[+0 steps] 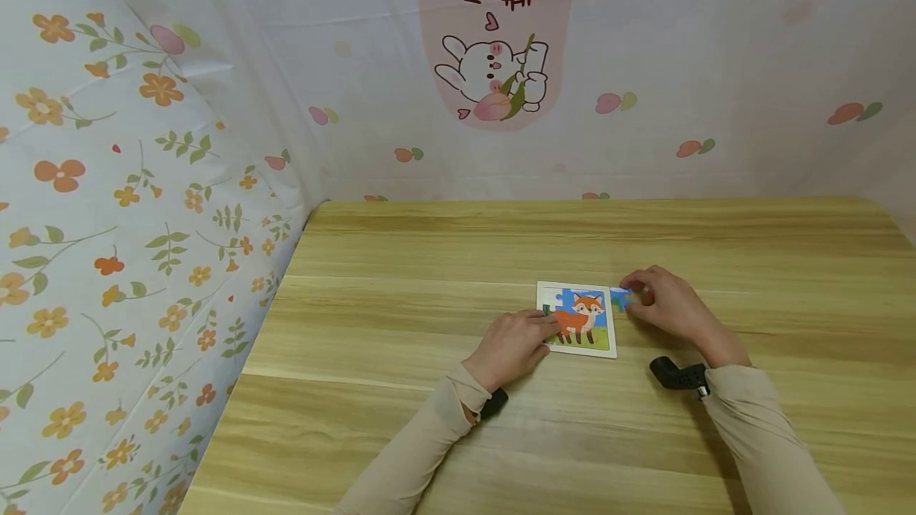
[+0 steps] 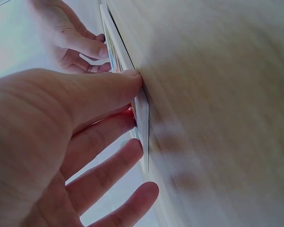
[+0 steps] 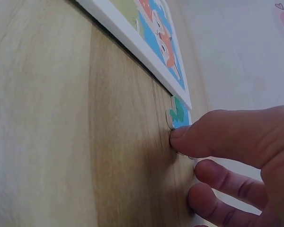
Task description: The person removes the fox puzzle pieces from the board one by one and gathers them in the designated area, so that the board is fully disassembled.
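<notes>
A square fox jigsaw puzzle point(image 1: 583, 320) in a white frame lies flat on the table, with a bare pale gap at its upper left corner. My left hand point(image 1: 510, 346) rests at the puzzle's left side. Its thumb touches the frame's edge and a fingertip lies on the picture, while other fingers point(image 2: 109, 177) stretch out loosely. Just right of the frame, my right hand point(image 1: 669, 304) pinches a loose blue and green puzzle piece point(image 1: 619, 298) between thumb and forefinger. In the right wrist view the thumb point(image 3: 194, 137) covers part of that piece point(image 3: 179, 113).
The wooden table point(image 1: 401, 261) runs back to a white printed cloth point(image 1: 358, 46). A flower-patterned cloth point(image 1: 129, 245) hangs along the left side. Black wrist mounts point(image 1: 680, 376) sit at both cuffs, close above the tabletop.
</notes>
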Available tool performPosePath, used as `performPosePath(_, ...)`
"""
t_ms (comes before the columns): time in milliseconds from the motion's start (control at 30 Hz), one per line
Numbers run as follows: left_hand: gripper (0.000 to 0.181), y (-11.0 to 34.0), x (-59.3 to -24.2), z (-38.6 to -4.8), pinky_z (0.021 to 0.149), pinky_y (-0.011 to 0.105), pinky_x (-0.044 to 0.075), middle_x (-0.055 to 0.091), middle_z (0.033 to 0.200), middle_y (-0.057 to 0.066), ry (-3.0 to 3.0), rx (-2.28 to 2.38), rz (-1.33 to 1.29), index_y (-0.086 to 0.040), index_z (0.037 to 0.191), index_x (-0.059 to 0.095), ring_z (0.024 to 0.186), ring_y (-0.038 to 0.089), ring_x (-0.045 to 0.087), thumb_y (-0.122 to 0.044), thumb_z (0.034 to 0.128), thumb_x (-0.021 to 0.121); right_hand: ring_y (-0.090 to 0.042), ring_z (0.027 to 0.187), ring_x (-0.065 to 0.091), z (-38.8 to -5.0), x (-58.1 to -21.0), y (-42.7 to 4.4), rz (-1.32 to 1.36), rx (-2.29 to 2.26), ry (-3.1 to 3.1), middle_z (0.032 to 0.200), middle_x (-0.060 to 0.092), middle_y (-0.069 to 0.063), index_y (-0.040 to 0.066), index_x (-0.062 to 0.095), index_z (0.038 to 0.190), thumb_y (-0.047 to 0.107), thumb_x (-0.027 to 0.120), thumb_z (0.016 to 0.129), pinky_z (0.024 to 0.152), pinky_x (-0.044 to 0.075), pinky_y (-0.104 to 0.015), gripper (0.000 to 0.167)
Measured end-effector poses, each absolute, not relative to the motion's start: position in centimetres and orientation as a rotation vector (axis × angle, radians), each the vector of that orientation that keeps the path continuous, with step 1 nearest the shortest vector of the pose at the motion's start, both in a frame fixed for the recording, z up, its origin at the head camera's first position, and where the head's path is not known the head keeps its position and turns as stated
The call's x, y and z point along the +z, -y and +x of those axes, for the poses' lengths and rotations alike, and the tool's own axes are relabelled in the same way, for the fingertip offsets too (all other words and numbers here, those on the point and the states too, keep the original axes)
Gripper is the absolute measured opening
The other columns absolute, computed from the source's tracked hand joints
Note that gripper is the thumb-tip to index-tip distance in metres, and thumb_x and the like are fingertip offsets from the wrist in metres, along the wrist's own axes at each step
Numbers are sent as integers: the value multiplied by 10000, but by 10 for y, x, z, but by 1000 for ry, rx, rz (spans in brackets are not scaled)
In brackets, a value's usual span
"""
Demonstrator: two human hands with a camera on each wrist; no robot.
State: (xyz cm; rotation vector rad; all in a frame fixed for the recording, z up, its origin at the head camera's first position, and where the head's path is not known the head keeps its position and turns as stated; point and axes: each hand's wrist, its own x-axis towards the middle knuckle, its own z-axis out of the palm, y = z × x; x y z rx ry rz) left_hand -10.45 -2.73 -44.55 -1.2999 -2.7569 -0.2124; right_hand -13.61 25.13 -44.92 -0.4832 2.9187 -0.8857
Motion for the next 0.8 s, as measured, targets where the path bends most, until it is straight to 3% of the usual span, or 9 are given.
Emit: performPosePath(800,303,28,-445,-104,856,256,470,605,1225,-28,2749,-223,-1302,-171,1189,660,1125,130,558,-180,889,622,-194,696,458,-134,-446,-248,-458,-915,-2890,969,550,-174,-62,593,1101,31,683,809,585,377,-315,320)
